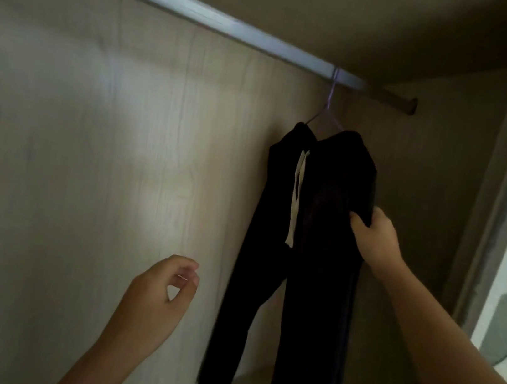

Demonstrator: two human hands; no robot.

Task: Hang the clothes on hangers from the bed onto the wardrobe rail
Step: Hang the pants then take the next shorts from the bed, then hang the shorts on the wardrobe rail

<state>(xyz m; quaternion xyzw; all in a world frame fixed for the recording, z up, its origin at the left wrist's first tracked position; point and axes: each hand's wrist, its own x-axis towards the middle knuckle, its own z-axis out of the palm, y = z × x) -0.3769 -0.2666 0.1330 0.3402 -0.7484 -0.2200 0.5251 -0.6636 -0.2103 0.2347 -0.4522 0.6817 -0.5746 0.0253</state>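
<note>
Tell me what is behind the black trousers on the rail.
The wardrobe's pale back panel shows beside the black trousers and between their legs. The stretch directly behind the cloth is covered.

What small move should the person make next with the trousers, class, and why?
Probably the right hand should let go of the trousers. The hanger is already hooked over the rail and the trousers hang freely from it, so the grip on the cloth seems unneeded. The left hand holds nothing.
</note>
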